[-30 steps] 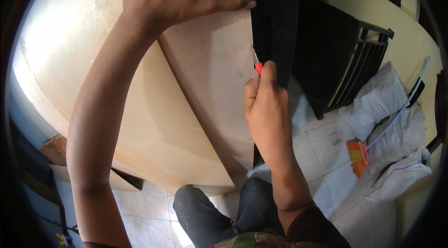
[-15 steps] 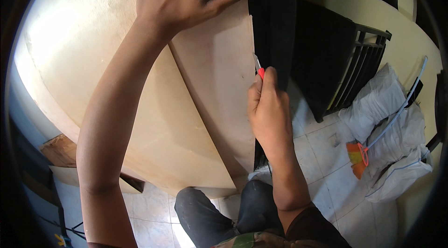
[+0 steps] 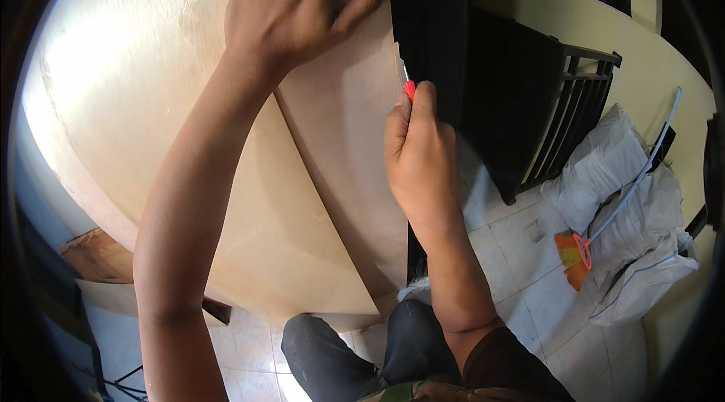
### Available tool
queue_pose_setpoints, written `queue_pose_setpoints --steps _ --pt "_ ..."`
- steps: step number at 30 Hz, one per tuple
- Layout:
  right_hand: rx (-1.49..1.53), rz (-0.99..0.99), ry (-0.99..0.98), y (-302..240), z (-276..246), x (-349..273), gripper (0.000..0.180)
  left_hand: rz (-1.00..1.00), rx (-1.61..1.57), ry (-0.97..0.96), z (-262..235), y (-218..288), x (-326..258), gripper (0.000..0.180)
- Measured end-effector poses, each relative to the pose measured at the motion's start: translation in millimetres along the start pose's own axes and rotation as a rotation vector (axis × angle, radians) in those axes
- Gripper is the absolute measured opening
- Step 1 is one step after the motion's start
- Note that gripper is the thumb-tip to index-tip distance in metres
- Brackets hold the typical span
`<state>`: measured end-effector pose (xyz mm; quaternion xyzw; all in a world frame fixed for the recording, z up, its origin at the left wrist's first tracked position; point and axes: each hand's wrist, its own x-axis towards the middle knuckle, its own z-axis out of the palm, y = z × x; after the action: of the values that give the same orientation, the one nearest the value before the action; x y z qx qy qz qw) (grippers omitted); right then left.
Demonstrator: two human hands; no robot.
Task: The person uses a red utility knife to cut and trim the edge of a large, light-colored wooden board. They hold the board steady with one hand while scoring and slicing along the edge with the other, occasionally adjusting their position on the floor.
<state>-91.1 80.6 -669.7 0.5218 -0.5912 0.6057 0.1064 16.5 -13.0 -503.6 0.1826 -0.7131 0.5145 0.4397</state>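
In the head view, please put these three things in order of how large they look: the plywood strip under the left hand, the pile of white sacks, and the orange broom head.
1. plywood strip, clearly largest, though nearest the camera
2. white sacks
3. orange broom head, smallest

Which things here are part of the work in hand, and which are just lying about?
In use:
- left hand, pressed flat on the narrow plywood strip
- right hand, gripping a red-handled cutter at the strip's edge
- large plywood sheet underneath

Lying about:
- white sacks
- orange broom
- black metal grille
- wood offcut on the floor
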Motion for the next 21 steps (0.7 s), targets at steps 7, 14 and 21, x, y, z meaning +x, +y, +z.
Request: queue_pose_setpoints --steps 7,14,21 --pt "0.034 -0.019 0.015 -5.0 -1.1 10.7 0.02 -0.001 -0.013 0.011 2.4 -1.4 -2.1 0.083" --pt "-0.015 0.019 -0.018 -10.0 -2.4 13.1 0.023 0.005 -0.028 0.06 7.1 -3.3 -2.8 0.082" --pt "-0.153 0.07 -0.083 -25.2 -14.1 17.7 0.024 0.009 -0.009 0.057 6.3 -3.0 -3.7 0.083"
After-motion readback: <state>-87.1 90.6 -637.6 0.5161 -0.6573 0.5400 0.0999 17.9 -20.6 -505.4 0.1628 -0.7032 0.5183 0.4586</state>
